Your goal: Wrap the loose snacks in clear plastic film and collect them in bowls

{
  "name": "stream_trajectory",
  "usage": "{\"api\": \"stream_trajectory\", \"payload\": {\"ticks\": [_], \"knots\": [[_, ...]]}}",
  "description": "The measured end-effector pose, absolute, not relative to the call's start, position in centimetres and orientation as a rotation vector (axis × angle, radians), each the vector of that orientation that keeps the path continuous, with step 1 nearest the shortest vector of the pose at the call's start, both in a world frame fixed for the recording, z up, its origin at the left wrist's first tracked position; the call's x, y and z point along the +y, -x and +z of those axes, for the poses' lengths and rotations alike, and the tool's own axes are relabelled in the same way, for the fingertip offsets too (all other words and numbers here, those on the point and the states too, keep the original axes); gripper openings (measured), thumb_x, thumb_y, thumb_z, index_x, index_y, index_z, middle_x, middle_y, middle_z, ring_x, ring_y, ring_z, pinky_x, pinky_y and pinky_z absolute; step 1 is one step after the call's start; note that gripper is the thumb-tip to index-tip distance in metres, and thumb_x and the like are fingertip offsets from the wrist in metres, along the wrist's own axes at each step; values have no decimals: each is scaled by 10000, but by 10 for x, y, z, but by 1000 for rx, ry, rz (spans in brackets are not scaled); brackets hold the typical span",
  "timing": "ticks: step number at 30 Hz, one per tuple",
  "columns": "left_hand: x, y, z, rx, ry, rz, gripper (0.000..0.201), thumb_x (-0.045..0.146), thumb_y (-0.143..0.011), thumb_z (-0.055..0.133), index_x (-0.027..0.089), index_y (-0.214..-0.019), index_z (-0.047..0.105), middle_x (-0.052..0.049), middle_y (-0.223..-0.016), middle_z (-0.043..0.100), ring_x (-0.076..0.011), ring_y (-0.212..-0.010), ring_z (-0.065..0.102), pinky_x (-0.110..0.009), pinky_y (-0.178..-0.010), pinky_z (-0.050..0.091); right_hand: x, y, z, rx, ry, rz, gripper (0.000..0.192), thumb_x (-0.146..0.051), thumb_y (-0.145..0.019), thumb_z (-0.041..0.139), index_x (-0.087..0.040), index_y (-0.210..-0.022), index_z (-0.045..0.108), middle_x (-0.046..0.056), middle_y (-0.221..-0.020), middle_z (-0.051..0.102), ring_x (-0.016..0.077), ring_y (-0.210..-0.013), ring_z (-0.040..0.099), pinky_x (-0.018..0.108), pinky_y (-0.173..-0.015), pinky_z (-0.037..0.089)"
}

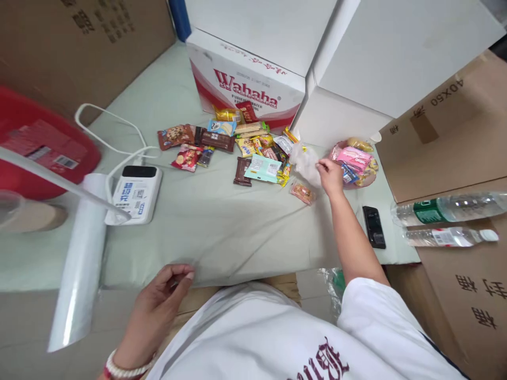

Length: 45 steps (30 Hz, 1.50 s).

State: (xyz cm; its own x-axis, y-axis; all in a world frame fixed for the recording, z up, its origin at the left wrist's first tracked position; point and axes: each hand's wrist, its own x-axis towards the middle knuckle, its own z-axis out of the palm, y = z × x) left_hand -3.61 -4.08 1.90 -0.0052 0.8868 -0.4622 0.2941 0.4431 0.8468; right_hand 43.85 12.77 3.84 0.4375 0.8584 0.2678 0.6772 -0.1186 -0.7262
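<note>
A red tub [43, 142] sits at the far left edge, with a white roll [79, 264] lying near it, its long axis running from the near edge up toward a white device [134, 192] whose cable [106, 132] loops away to the back. The left hand [158, 306] rests at the near edge of the green cloth [222, 232], fingers loosely curled and pinching nothing that can be made out. Between this hand and the snacks the cloth lies bare and wide.

A spread of snack packets [237, 145] runs crosswise before the Wahaha box [245, 87]. At its right end the right hand [330, 177] reaches out with the arm stretched, fingertips pinched on a clear bag [307, 161]. The bag lies crumpled, so its long axis is hard to tell; it seems to lean up and left from the fingers, toward the box. An orange packet [303, 192] lies just beside it.

Right of the hand, a pink plate [354, 161] of snacks sits close under a white box [336, 119]. A phone [373, 227] lies lengthwise near the cloth's right edge, and two bottles [447, 221] lie on cardboard, caps pointing right.
</note>
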Motion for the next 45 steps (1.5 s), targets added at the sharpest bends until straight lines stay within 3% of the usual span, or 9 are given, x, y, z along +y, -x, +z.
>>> {"api": "stream_trajectory", "payload": {"ticks": [3, 7, 11, 14, 22, 26, 30, 34, 45], "knots": [[-39, 23, 28, 1431, -1113, 717, 391, 581, -785, 766, 217, -909, 694, -10, -829, 655, -174, -761, 585, -277, -686, 478, 92, -414, 47, -952, 1529, 590, 314, -474, -754, 810, -221, -870, 665, -40, -701, 589, 100, -547, 447, 222, -488, 379], [-22, -29, 43, 1165, -1244, 797, 330, 526, -896, 669, 201, -844, 676, -13, -789, 612, -147, -722, 552, -259, -657, 459, 35, -342, 50, -761, 1346, 1025, 400, -447, -646, 908, -237, -826, 619, -81, -667, 506, 52, -477, 305, 181, -391, 217], [9, -87, 42, 1137, -1317, 972, 405, 475, -705, 835, 212, -982, 701, -49, -988, 649, -192, -904, 617, -259, -682, 491, -4, -273, 40, -846, 1406, 1151, 335, -453, -718, 879, -219, -856, 683, -72, -627, 521, 58, -479, 326, 198, -411, 257], [24, -95, 30, 1097, -1234, 1006, 284, 468, -779, 768, 199, -835, 698, -26, -863, 641, -165, -822, 601, -269, -712, 482, -15, -258, 38, -805, 1379, 1189, 332, -453, -720, 876, -216, -864, 694, -70, -625, 510, 66, -505, 340, 199, -433, 269], [21, -25, 15, 935, -806, 931, 446, 525, -662, 905, 187, -773, 637, 41, -694, 586, -106, -665, 536, -262, -696, 467, -14, -309, 43, -697, 1407, 1402, 401, -417, -606, 943, -200, -785, 658, -53, -679, 536, 43, -504, 285, 172, -420, 217], [9, -20, 16, 1037, -968, 1034, 362, 472, -726, 874, 186, -775, 659, 17, -736, 619, -117, -689, 547, -260, -673, 443, -12, -296, 45, -724, 1507, 1168, 472, -552, -639, 918, -213, -778, 621, -71, -622, 483, 48, -477, 278, 177, -401, 202], [-3, -30, 17, 1132, -1346, 1109, 195, 368, -852, 754, 200, -778, 689, -19, -816, 664, -145, -763, 578, -284, -723, 455, -17, -250, 48, -879, 1446, 1456, 573, -773, -770, 729, -206, -817, 657, -17, -653, 547, 87, -502, 371, 202, -381, 229], [-14, -36, 18, 1111, -1522, 1000, 176, 379, -866, 727, 211, -823, 693, -29, -852, 677, -167, -813, 608, -306, -774, 473, -13, -212, 42, -1019, 1391, 1498, 509, -691, -717, 817, -220, -810, 648, -39, -646, 534, 100, -531, 403, 225, -434, 344], [-9, -29, 8, 1104, -944, 1023, 435, 617, -849, 720, 194, -803, 627, 18, -716, 610, -119, -668, 526, -268, -677, 449, -13, -237, 37, -963, 1455, 1469, 447, -557, -650, 906, -209, -772, 654, -77, -582, 471, 69, -492, 320, 220, -440, 260]]}}
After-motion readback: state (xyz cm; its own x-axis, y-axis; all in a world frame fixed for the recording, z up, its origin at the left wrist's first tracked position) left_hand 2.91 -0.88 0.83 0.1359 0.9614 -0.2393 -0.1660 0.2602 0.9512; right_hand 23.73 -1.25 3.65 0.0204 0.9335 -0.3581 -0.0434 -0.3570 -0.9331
